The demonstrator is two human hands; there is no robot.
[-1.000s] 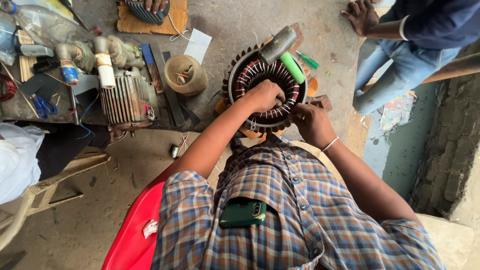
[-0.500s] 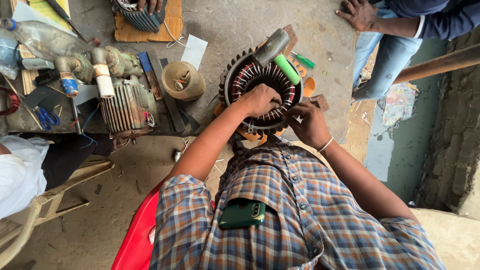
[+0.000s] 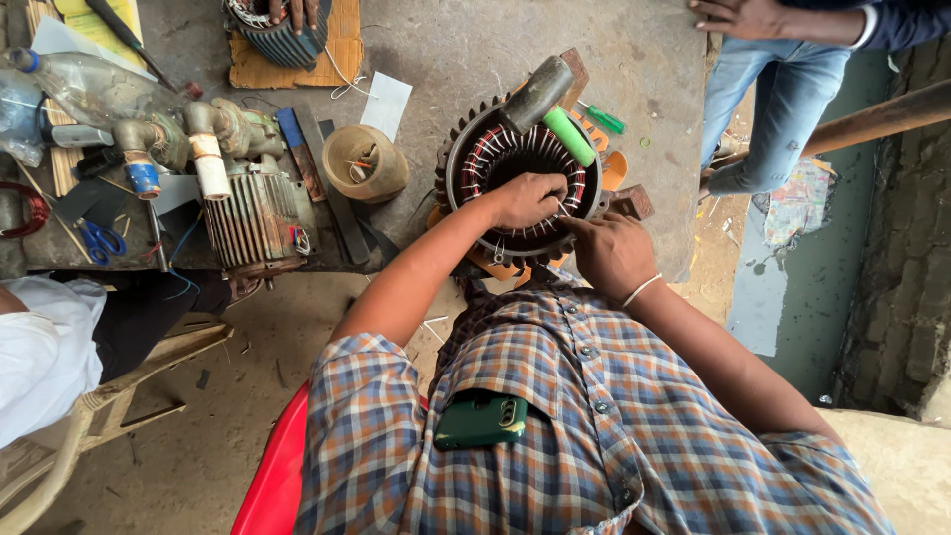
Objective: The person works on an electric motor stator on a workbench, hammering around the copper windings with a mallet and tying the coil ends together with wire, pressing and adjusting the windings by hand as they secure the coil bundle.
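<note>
Soft, even daylight; sharp centre, edges perhaps warped.

At the left of the frame a ribbed grey pump motor (image 3: 246,213) with pipe fittings lies on the table (image 3: 475,59). Just right of it stands a tan roll of tape (image 3: 365,161). Blue-handled scissors (image 3: 97,239) lie at far left, under a clear plastic bottle (image 3: 84,87). A green-handled screwdriver (image 3: 604,120) lies upper right of centre, and a red chair (image 3: 272,476) shows at the bottom.

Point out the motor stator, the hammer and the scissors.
motor stator (image 3: 466,163), head view, on its left rim.
hammer (image 3: 536,94), head view, on its metal head.
scissors (image 3: 99,241), head view, on the blue handles.
</note>
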